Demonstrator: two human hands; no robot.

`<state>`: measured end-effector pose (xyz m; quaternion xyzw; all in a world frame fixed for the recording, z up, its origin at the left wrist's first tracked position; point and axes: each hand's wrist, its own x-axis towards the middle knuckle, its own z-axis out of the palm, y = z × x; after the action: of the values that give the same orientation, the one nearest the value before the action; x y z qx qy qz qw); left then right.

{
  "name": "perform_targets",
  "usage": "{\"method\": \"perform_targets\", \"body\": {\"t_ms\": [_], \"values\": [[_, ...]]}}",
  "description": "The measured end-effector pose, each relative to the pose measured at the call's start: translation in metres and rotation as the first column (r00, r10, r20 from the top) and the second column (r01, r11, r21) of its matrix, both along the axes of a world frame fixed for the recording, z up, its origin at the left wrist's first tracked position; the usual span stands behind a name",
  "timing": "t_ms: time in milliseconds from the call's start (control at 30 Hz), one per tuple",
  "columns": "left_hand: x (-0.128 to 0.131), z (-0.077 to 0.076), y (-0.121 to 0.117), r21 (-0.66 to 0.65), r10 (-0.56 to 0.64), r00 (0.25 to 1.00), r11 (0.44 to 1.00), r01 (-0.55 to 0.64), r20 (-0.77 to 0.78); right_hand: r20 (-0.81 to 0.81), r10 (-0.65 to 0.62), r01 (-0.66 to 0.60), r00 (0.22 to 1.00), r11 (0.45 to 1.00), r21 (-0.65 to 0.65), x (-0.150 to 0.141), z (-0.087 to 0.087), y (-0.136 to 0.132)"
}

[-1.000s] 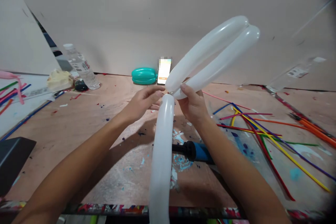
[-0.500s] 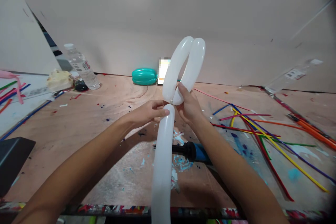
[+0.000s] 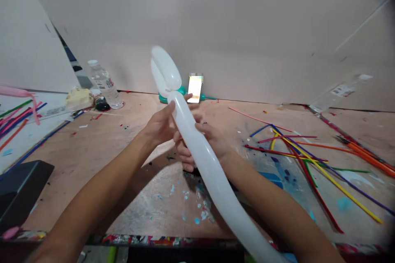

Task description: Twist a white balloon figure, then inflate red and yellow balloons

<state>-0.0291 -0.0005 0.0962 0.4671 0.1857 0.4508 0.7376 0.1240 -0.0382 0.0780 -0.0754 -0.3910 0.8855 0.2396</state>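
Observation:
A long white modelling balloon runs from the lower right up to a twisted double loop at its top end. My left hand grips the balloon just below the loop, fingers curled round it. Lower down, my right hand wraps the tube from behind, with its fingers showing on the left of the balloon. Both hands hover above a paint-stained wooden table.
A phone leans on the back wall beside a teal balloon. A water bottle stands at the back left. Several uninflated coloured balloons lie scattered at the right, more at the left. A dark box sits at the lower left.
The looped end has swung from upper right over to the left and away from me. The long tail now slants down to the right. My right hand slid lower along the tube.

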Motion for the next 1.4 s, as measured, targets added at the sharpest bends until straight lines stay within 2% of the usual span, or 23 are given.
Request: {"method": "perform_targets", "body": {"t_ms": [67, 100, 233, 367, 433, 600, 700, 833, 933, 1000, 1100, 1267, 1400], "values": [[0.003, -0.004, -0.002, 0.067, -0.228, 0.974, 0.972, 0.227, 0.007, -0.088, 0.074, -0.079, 0.993, 0.996, -0.045, 0.002, -0.007, -0.004], [0.004, -0.005, -0.003, 0.108, -0.291, 0.957, 0.951, 0.289, -0.003, -0.101, 0.093, -0.100, 0.990, 0.993, -0.058, 0.004, -0.011, -0.006], [0.007, -0.002, -0.008, 0.223, -0.292, 0.947, 0.922, 0.315, -0.131, -0.102, 0.179, -0.185, 0.979, 0.981, -0.062, 0.019, -0.020, -0.020], [0.003, 0.007, -0.028, 0.305, -0.329, 0.895, 0.856, 0.417, -0.300, -0.067, 0.175, -0.180, 0.982, 0.980, -0.089, 0.029, -0.021, -0.042], [0.002, 0.009, -0.042, 0.359, -0.285, 0.899, 0.843, 0.400, -0.333, -0.062, 0.169, -0.174, 0.984, 0.982, -0.080, 0.030, -0.020, -0.053], [0.009, 0.006, -0.070, 0.419, -0.090, 0.928, 0.873, 0.249, -0.363, -0.067, 0.118, -0.122, 0.991, 0.991, -0.060, 0.030, -0.020, -0.069], [0.016, 0.003, -0.080, 0.438, 0.049, 0.907, 0.886, 0.154, -0.419, 0.005, 0.072, -0.071, 0.997, 0.995, -0.066, 0.034, -0.022, -0.074], [0.020, 0.004, -0.085, 0.429, 0.142, 0.873, 0.900, 0.082, -0.466, 0.016, 0.023, -0.022, 1.000, 0.998, -0.057, 0.046, -0.025, -0.083], [0.019, 0.004, -0.087, 0.392, 0.098, 0.904, 0.916, 0.081, -0.417, -0.030, 0.099, -0.100, 0.995, 0.994, -0.046, 0.052, -0.029, -0.086], [0.020, 0.003, -0.089, 0.343, -0.034, 0.933, 0.925, 0.166, -0.360, -0.089, 0.173, -0.178, 0.981, 0.983, -0.049, 0.052, -0.031, -0.086], [0.022, -0.001, -0.093, 0.319, -0.191, 0.926, 0.900, 0.298, -0.327, -0.128, 0.203, -0.213, 0.971, 0.975, -0.067, 0.053, -0.031, -0.088], [0.024, -0.005, -0.095, 0.370, -0.102, 0.950, 0.905, 0.211, -0.295, -0.002, 0.062, -0.062, 0.998, 0.991, -0.118, 0.055, -0.026, -0.099], [0.022, -0.005, -0.101, 0.391, -0.134, 0.934, 0.881, 0.264, -0.330, -0.018, 0.080, -0.082, 0.997, 0.985, -0.152, 0.050, -0.029, -0.106]]}}
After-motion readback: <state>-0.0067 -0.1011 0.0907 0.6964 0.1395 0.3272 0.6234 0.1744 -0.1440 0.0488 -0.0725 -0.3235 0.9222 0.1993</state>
